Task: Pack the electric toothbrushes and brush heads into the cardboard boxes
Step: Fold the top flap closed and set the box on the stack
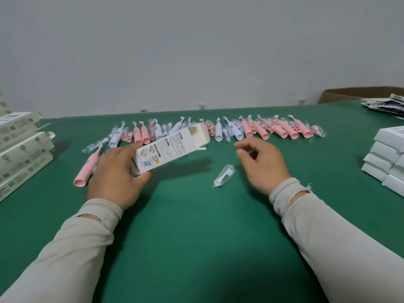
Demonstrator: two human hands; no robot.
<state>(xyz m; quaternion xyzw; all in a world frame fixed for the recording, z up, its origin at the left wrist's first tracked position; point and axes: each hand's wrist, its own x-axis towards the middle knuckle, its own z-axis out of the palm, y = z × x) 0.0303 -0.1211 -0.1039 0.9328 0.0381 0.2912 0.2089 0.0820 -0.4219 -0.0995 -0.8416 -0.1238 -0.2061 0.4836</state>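
So over on the far left of the green desk (196,226) there's a stack of printed boxes (20,149), lying flat. Just right of that, a pink toothbrush (87,167) lies on the desk, partly tucked behind the left hand (115,173). That hand's grip is wrapped around the near end of a white cardboard box (169,147), thumb underneath, fingers curled over the top, holding it up off the desk and tilted. The box's far end is open, flap sticking up, pointing toward the long row of pink and white toothbrushes (218,130) and bagged heads spread along the back.

A bit right of the box and lower down, one white brush head in a clear bag (224,174) lies on the desk on its own, between the two hands, not touching either. The right hand (262,162) hovers just beside and above it, fingers loosely curled, nothing in its grip.

Far right edge has a stack of plain white boxes (387,156), with a pile of leaflets (387,106) behind it.
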